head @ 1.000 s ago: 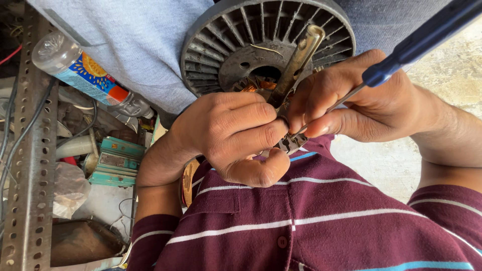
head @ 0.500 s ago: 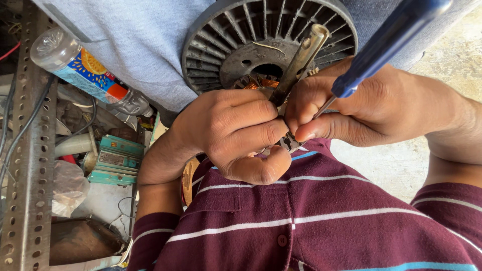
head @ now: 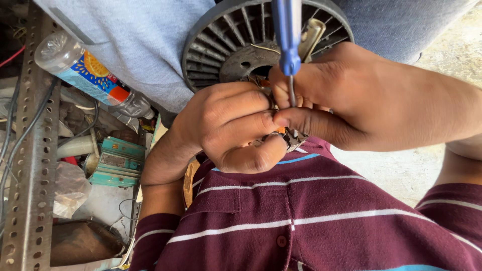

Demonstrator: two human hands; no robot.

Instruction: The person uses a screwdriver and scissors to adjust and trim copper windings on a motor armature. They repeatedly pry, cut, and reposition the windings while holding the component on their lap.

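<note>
The right hand (head: pixel 361 95) has swung the screwdriver (head: pixel 287 35) up: a second ago its blue handle slanted off toward the top right corner, and now it stands almost upright, shaft pointing straight down into the small part (head: pixel 291 138) pinched between both hands. That suggests the tip has found its seat and the tool is lined up for turning rather than hunting for position, though the tip itself is hidden behind the fingers.

The right hand's fingers are curled tight around the lower shaft, thumb pressed flat beneath it. The left hand (head: pixel 228 125) is closed in a fist-like grip on the same part, thumb tucked under; it has barely shifted. Only a bit of metal edge and an orange speck of the part show between the knuckles, so its shape cannot be told.

The part sits just in front of the motor (head: pixel 221 45), a round grey finned housing resting in the lap, against grey cloth. Off to the left, a bottle (head: pixel 85 73) lies on its side near a perforated metal rail (head: pixel 30 165), with a teal box (head: pixel 118 160) below it.
</note>
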